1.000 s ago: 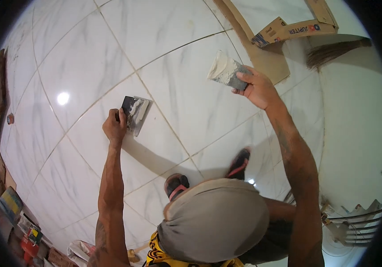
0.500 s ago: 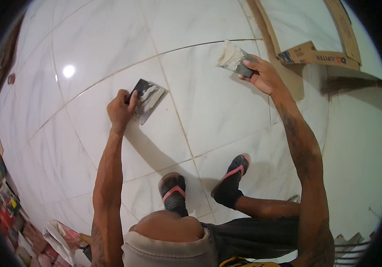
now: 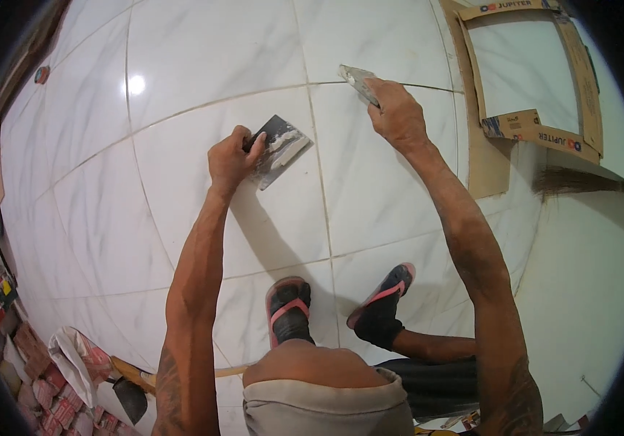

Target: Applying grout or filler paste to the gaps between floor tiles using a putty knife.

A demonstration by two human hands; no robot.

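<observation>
Turned over since half a second ago, my right hand (image 3: 399, 116) now shows its back instead of its palm, and the thin grey flat-bladed scraper (image 3: 361, 85) it holds has swung from broad face to nearly edge-on, coming over the dark narrow joint (image 3: 428, 88) between the far tiles. My left hand (image 3: 232, 156) keeps about the same place over its tile.

My right fingers are closed on the scraper's near end, the thumb underneath. The blade's long axis points far and left from my fingers, aslant across the joint, which runs left to right. That crossing is the relation that matters: the joint lies just beyond my right fingertips, and my right hand is clearly the nearer of the two. Whether the blade touches the floor, I cannot tell.

My left hand is curled around the left edge of a dark, flat, rectangular plate (image 3: 281, 151), thumb on top. A thick streak of whitish paste (image 3: 292, 147) lies along its right side. The plate is left of the scraper and nearer to me, the two well apart.

Beneath is the glossy white, grey-veined tiled floor (image 3: 392, 196). Brown cardboard strips (image 3: 579, 87) form a frame at far right, with a brown bristle broom (image 3: 581, 183) just nearer.
</observation>
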